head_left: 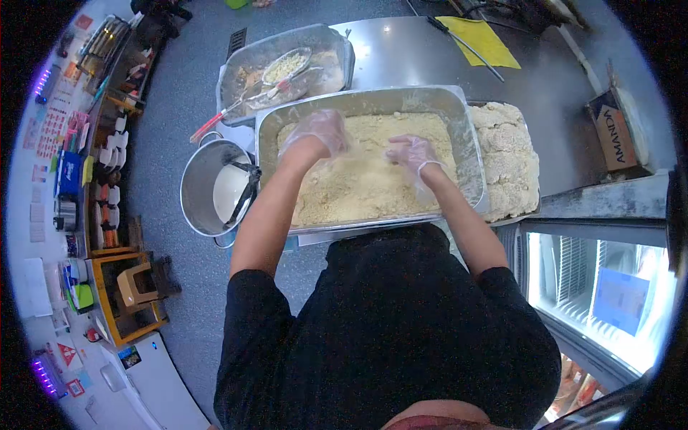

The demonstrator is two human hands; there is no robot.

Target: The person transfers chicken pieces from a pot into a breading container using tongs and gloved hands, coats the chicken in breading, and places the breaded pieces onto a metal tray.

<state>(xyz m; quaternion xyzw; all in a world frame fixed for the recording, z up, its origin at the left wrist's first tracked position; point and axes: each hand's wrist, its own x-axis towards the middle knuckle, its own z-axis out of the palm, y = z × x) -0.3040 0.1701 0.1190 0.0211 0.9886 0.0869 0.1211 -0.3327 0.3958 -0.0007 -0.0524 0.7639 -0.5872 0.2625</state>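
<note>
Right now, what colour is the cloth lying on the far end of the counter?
Yellow. The cloth shows best in the head view, lying flat beyond the metal tray.

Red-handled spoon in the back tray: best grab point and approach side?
Judging by its pose, take the spoon by the red handle end, coming from the left. That end sticks out past the back tray's rim, clear of food, while the bowl end lies inside among residue beside another utensil. Both gloved hands, left and right, are in the crumb pan.
</note>
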